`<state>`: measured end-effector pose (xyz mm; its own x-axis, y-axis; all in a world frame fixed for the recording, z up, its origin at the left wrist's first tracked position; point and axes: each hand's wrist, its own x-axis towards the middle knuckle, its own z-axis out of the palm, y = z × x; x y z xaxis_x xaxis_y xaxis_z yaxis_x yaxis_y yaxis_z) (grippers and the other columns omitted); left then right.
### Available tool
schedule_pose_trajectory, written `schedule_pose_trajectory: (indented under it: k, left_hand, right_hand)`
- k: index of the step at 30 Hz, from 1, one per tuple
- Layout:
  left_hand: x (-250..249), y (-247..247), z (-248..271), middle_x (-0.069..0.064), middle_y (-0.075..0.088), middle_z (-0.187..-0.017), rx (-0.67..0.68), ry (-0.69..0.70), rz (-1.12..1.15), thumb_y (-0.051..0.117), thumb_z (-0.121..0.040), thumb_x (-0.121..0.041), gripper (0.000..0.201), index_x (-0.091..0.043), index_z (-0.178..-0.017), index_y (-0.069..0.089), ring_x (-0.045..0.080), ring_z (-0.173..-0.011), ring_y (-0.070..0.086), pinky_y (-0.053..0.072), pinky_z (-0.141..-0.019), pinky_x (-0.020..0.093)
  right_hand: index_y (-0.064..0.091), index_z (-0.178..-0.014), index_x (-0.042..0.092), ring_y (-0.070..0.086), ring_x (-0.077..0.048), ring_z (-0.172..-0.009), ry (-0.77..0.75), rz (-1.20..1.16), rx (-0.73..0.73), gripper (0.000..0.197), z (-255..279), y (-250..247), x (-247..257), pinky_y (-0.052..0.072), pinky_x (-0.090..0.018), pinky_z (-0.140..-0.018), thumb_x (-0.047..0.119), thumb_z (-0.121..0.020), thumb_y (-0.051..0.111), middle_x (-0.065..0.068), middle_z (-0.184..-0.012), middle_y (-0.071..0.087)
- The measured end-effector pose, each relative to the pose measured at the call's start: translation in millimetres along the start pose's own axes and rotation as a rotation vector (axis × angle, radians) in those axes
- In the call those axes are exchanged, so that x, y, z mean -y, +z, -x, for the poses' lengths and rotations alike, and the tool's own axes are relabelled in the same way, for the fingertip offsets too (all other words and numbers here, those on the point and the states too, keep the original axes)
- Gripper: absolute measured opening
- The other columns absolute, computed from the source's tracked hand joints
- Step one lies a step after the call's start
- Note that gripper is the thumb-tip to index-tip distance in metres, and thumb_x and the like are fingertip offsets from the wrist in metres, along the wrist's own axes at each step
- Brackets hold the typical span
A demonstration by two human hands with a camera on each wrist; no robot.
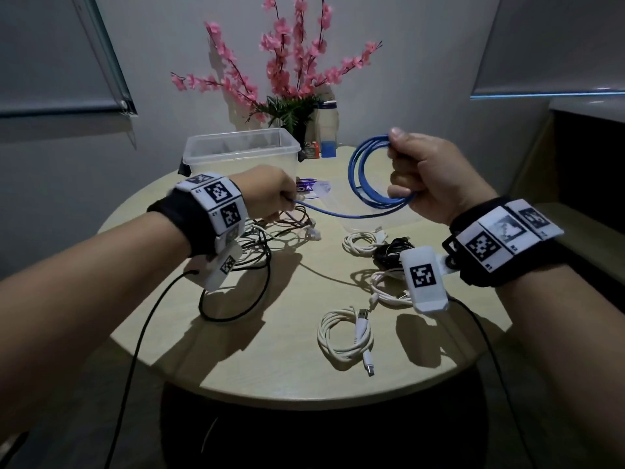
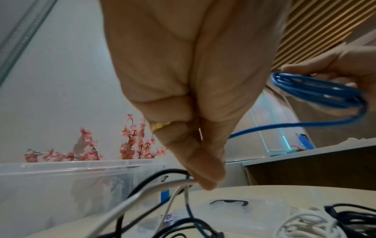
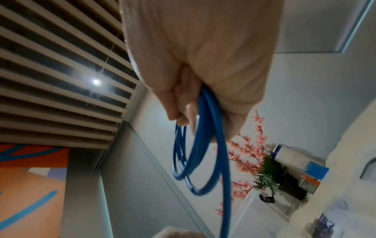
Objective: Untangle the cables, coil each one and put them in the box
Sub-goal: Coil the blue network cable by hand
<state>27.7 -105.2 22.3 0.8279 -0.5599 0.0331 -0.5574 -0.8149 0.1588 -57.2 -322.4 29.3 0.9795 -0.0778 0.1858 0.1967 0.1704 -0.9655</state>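
Note:
My right hand (image 1: 419, 174) is raised above the table and grips several loops of a blue cable (image 1: 368, 177), seen close up as blue loops (image 3: 195, 154) below its fingers. One strand of that blue cable (image 2: 317, 91) runs left to my left hand (image 1: 270, 194), which pinches it low over a tangle of black, white and red cables (image 1: 267, 238). The left fingertips (image 2: 205, 178) close on the blue strand among white and black wires. A clear plastic box (image 1: 241, 148) stands behind the left hand.
Coiled white cables (image 1: 345, 336) and a black bundle (image 1: 392, 252) lie on the round table (image 1: 270, 367) at the right. A pink flower pot (image 1: 291, 79), a bottle (image 1: 327, 123) and small boxes stand at the back. A clear lid (image 1: 324, 194) lies mid-table.

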Motion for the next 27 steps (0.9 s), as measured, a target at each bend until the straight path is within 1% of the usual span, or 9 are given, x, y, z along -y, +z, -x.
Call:
schedule_pose_trajectory:
  k: [2,6,10,14,17,19,23,25,27]
  left_hand:
    - [4,-6,0,-0.001,0.06,-0.063,-0.027,-0.034,0.017,0.055,-0.093,-0.011,0.009,-0.011,-0.093,0.064,0.017,-0.057,0.059,0.037,-0.049,0.012]
    - [-1,-19,0,0.013,0.069,-0.092,-0.185,-0.037,0.104,0.055,-0.093,-0.009,0.013,-0.009,-0.098,0.068,0.026,-0.073,0.066,0.054,-0.066,0.03]
    - [-15,-35,6,-0.002,0.063,-0.093,-0.406,-0.042,0.123,0.053,-0.094,-0.011,0.022,-0.019,-0.103,0.071,0.013,-0.082,0.055,0.04,-0.07,0.02]
    - [-24,-39,7,0.011,0.069,-0.095,-0.313,-0.074,0.499,0.05,-0.088,-0.006,0.027,-0.01,-0.107,0.069,0.022,-0.087,0.068,0.058,-0.077,0.029]
    - [-25,-37,8,0.016,0.067,-0.095,-0.312,-0.111,0.744,0.062,-0.088,-0.004,0.017,-0.004,-0.104,0.066,0.021,-0.079,0.068,0.059,-0.071,0.026]
    - [-21,-37,9,0.015,0.064,-0.093,-0.296,-0.124,0.873,0.066,-0.085,-0.001,0.023,-0.004,-0.106,0.059,0.018,-0.071,0.066,0.058,-0.063,0.022]
    - [-19,-40,13,0.009,0.064,-0.074,-0.174,-0.162,0.814,0.064,-0.085,0.0,0.008,-0.007,-0.083,0.061,0.013,-0.061,0.062,0.053,-0.051,0.017]
    - [-17,-40,9,0.007,0.06,-0.068,-0.185,-0.205,0.832,0.058,-0.089,0.001,0.016,-0.006,-0.074,0.059,0.012,-0.056,0.057,0.053,-0.051,0.019]
    - [-13,-40,6,0.006,0.055,-0.07,-0.182,-0.305,0.978,0.049,-0.094,0.0,0.019,-0.007,-0.077,0.053,0.012,-0.058,0.053,0.054,-0.052,0.019]
  right_hand:
    - [0.043,-0.07,0.015,0.016,-0.007,-0.037,0.002,0.097,0.026,0.031,0,0,-2,0.023,-0.02,-0.041,0.024,-0.1,0.046,0.008,-0.046,0.02]
    - [0.048,-0.077,0.01,0.019,-0.008,-0.04,0.01,0.307,0.111,0.023,3,5,-6,0.022,-0.023,-0.043,0.02,-0.098,0.051,0.008,-0.047,0.024]
    - [0.048,-0.086,0.005,0.017,-0.012,-0.047,0.002,0.426,0.204,0.018,4,12,-8,0.021,-0.024,-0.045,0.018,-0.097,0.052,-0.002,-0.057,0.018]
    - [0.05,-0.086,0.006,0.018,-0.011,-0.046,0.002,0.432,0.23,0.018,2,14,-9,0.023,-0.023,-0.045,0.02,-0.097,0.053,0.0,-0.056,0.02]
    - [0.05,-0.09,0.005,0.021,-0.011,-0.047,-0.011,0.463,0.218,0.019,1,13,-10,0.026,-0.024,-0.047,0.023,-0.097,0.052,-0.001,-0.059,0.022]
    - [0.049,-0.091,0.006,0.023,-0.011,-0.047,-0.03,0.473,0.208,0.02,1,13,-10,0.029,-0.025,-0.049,0.024,-0.098,0.051,-0.003,-0.062,0.024]
    - [0.049,-0.091,0.008,0.029,-0.008,-0.047,-0.067,0.48,0.186,0.017,-1,15,-12,0.036,-0.023,-0.051,0.023,-0.099,0.048,-0.002,-0.063,0.028]
    - [0.049,-0.094,0.007,0.03,-0.009,-0.048,-0.075,0.487,0.189,0.017,-3,16,-14,0.039,-0.022,-0.053,0.022,-0.1,0.046,-0.001,-0.063,0.029]
    - [0.049,-0.09,0.01,0.03,-0.008,-0.048,-0.075,0.496,0.198,0.016,-3,18,-16,0.041,-0.019,-0.052,0.021,-0.101,0.044,0.001,-0.061,0.03]
